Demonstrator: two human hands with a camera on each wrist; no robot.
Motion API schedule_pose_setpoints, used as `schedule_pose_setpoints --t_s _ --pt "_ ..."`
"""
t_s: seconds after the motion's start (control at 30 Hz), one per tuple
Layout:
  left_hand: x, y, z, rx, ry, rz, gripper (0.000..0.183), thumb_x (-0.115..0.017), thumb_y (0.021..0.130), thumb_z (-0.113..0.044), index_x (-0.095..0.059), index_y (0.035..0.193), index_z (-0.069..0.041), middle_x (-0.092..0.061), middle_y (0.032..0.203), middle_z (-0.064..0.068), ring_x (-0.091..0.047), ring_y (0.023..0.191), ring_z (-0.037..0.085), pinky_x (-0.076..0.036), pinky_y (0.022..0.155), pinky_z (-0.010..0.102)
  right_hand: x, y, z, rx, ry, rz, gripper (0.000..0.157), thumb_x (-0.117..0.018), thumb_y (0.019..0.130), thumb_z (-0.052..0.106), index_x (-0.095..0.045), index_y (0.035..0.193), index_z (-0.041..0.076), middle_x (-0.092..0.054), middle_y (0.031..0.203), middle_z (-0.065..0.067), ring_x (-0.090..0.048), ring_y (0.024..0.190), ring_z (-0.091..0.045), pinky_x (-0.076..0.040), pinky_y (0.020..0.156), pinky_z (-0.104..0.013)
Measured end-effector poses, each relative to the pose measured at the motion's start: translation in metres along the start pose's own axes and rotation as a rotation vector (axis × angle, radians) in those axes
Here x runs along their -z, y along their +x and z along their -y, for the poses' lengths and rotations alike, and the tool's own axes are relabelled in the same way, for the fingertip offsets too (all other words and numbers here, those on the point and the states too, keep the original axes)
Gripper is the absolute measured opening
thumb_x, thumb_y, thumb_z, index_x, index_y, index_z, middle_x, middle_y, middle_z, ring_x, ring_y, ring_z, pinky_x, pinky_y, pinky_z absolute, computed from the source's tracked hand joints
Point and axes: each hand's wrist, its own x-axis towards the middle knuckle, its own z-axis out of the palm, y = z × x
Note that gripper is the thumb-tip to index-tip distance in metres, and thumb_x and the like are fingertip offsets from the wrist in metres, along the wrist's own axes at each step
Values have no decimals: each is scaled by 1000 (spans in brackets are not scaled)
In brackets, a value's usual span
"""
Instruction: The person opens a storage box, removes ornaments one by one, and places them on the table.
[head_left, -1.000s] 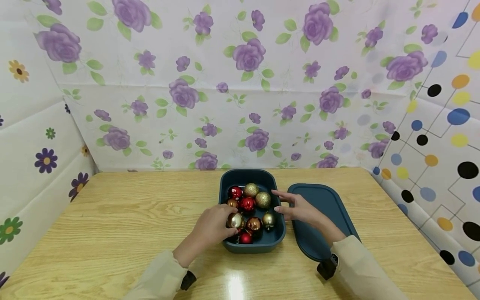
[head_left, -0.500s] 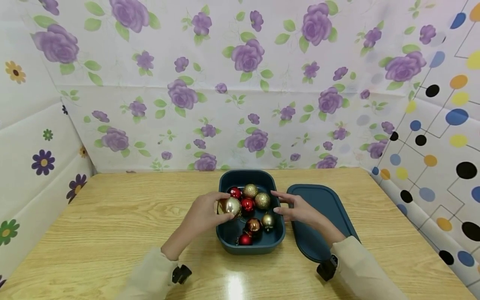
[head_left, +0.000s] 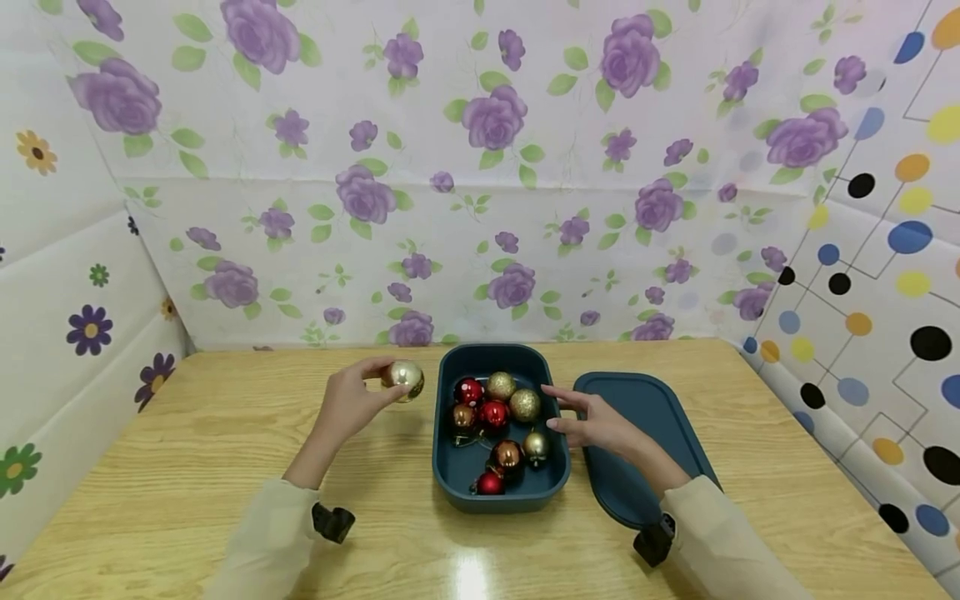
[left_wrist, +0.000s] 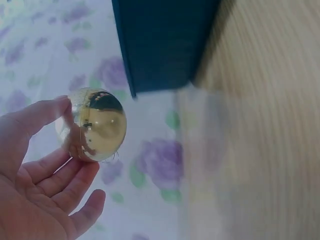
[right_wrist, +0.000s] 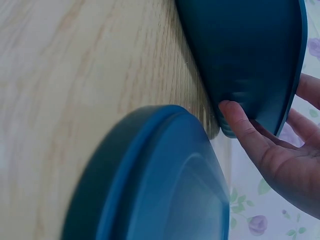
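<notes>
My left hand point(head_left: 351, 402) pinches a shiny gold Christmas bauble point(head_left: 403, 381) between thumb and fingers, above the table left of the box. The left wrist view shows this gold bauble point(left_wrist: 95, 125) at the fingertips. The dark blue box point(head_left: 501, 502) holds several baubles: red ones point(head_left: 493, 414), glittery gold ones point(head_left: 524, 405), copper ones point(head_left: 507, 455) and a small gold one point(head_left: 536, 446). My right hand point(head_left: 592, 421) rests at the box's right rim, thumb and fingers spread and fairly straight. In the right wrist view, its thumb lies against the box wall point(right_wrist: 250, 55).
The box's dark blue lid point(head_left: 637, 417) lies on the wooden table point(head_left: 225, 467), right of the box and under the right forearm. Flowered cloth point(head_left: 450, 208) hangs behind the table, and dotted cloth point(head_left: 892, 333) on the right.
My left hand has lifted the gold bauble out of the box and carried it left, over the table. A copper bauble it covered now shows. My right hand stays at the rim.
</notes>
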Motion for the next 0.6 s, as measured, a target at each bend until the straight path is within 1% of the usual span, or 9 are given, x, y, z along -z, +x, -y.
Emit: schedule_pose_setpoints --t_s 0.13,0.27,0.43,0.6 --pt "7 4 19 88 -19 9 53 -71 79 -24 -55 122 1 -61 113 20 -56 105 35 -45 84 50 0 0 -1 -2 0 -3 67 -62 87 30 -29 144 16 -20 143 -31 -49 115 -37 -52 76 -38" --pt "11 8 34 160 -34 32 57 -69 81 -29 -52 125 3 -58 116 22 -55 108 35 -45 87 49 0 0 -2 -3 2 -6 67 -62 87 30 -29 144 16 -20 143 -31 -48 116 -37 -52 76 -38" --pt "12 14 46 202 -24 54 56 -67 83 -28 -51 126 4 -59 114 22 -55 105 34 -45 87 47 0 1 -3 -4 12 -6 67 -61 87 30 -29 144 16 -20 143 -31 -46 118 -38 -52 77 -38" --pt "11 19 52 233 -18 67 52 -66 84 -24 -52 124 5 -59 112 22 -55 102 34 -46 84 44 -1 0 -2 -11 29 -3 67 -62 87 30 -29 144 16 -19 143 -30 -42 120 -40 -52 78 -39"
